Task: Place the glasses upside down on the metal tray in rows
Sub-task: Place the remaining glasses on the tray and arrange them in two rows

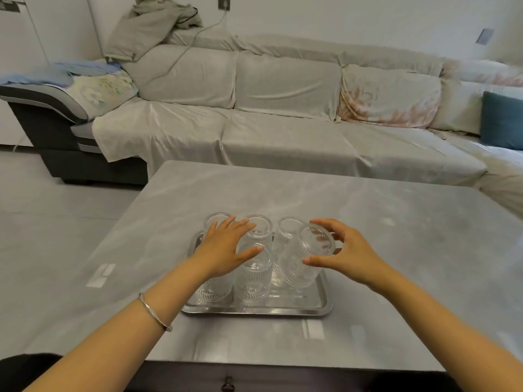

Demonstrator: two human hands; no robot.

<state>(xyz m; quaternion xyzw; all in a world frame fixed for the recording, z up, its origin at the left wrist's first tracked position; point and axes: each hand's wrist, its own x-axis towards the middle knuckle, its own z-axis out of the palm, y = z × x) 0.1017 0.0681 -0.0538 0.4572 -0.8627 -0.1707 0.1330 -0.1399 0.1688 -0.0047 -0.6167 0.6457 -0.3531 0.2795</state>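
Observation:
A metal tray (297, 308) lies on the grey table, holding several clear ribbed glasses that stand upside down in two rows. My left hand (225, 250) lies flat and spread over the glasses on the tray's left side, resting on the front left glass (213, 290). Beside it stands the front middle glass (252, 281). My right hand (343, 254) grips a tilted glass (304, 258) by its base, thumb below and fingers above; its lower end hangs over the tray's front right part. A back right glass (285, 236) stands just behind it.
The grey table (396, 250) stretches wide around the tray. A long covered sofa (283, 123) runs behind it, with a blue cushion (502, 123) at far right. A silver bracelet (155, 312) is on my left wrist. A dark drawer knob (227, 383) sits at the table's near edge.

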